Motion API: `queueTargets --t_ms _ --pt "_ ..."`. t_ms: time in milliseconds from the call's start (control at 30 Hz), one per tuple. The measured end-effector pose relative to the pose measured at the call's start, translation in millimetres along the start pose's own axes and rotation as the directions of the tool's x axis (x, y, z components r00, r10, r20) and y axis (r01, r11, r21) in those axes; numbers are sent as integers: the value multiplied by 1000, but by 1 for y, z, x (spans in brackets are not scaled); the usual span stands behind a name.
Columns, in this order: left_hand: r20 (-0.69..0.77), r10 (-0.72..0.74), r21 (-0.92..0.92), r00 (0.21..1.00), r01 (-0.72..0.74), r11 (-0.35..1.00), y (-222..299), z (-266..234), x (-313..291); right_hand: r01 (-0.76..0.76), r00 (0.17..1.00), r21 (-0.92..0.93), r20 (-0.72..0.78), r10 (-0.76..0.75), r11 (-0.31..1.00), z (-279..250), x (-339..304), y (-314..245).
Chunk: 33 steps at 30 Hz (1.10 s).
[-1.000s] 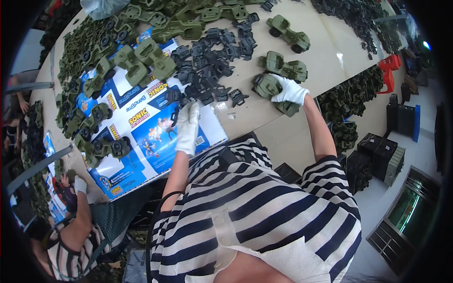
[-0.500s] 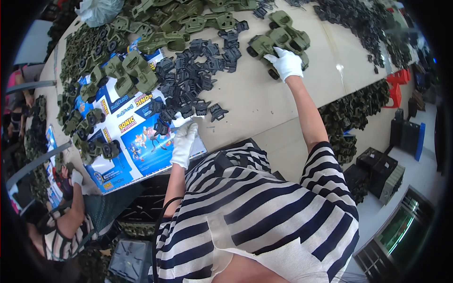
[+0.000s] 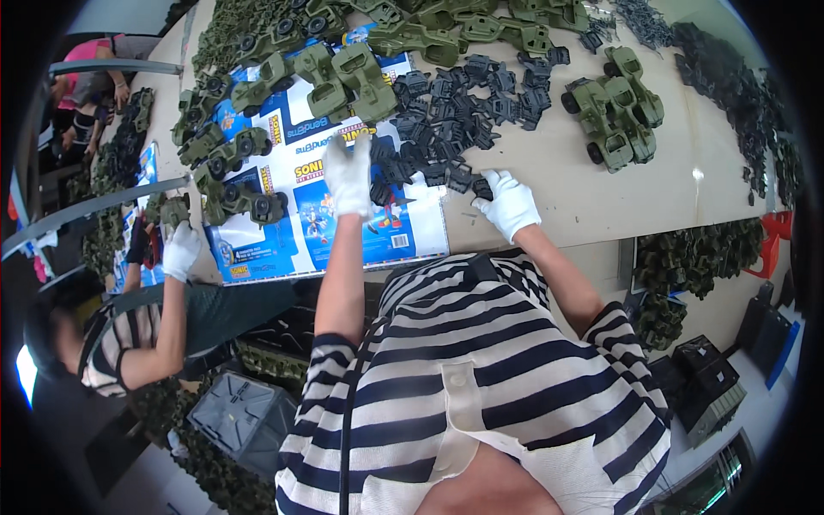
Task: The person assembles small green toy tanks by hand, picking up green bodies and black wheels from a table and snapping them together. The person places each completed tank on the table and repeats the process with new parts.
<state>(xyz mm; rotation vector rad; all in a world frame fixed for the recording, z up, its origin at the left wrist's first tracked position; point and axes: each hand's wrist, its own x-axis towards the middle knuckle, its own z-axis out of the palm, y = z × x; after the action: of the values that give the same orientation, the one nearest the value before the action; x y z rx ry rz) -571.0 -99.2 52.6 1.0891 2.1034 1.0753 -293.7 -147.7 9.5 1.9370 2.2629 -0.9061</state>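
Right hand in white glove [image 3: 512,206]: at the near side of the beige table [image 3: 532,148], forearm angled up and inward from the striped sleeve, back of hand up. Thumb and forefinger sit either side of a small dark-grey moulded plastic part [image 3: 482,187], touching it; can't tell if the pinch is fully closed. That part is at the near right end of a loose heap of similar dark-grey plastic parts [image 3: 446,116].

Left hand in white glove [image 3: 348,178]: forearm nearly straight out from the body, back of hand up, over the glossy blue-and-white printed sheet [image 3: 257,245]. Fingers extended, tips slightly apart, nothing visible in them. Tips point at the near ends of two olive-green plastic vehicle bodies [image 3: 365,81] lying side by side on the sheet; contact unclear. Dark-grey heap just right of this hand.

Olive-green vehicles with black wheels [image 3: 614,120] cluster on bare table, beyond and right of the right hand, well apart from it.
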Motion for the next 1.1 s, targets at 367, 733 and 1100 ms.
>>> queueTargets --t_ms 367,733,1100 --pt "179 1 -161 984 28 986 6 54 81 -259 887 516 -207 412 816 27 -9 27" --pt "348 410 281 843 -511 812 -98 -162 -8 -124 865 489 -373 335 863 31 7 36" --pt "364 638 566 679 -705 427 -113 -178 4 247 845 -223 -427 -322 943 31 -41 60"
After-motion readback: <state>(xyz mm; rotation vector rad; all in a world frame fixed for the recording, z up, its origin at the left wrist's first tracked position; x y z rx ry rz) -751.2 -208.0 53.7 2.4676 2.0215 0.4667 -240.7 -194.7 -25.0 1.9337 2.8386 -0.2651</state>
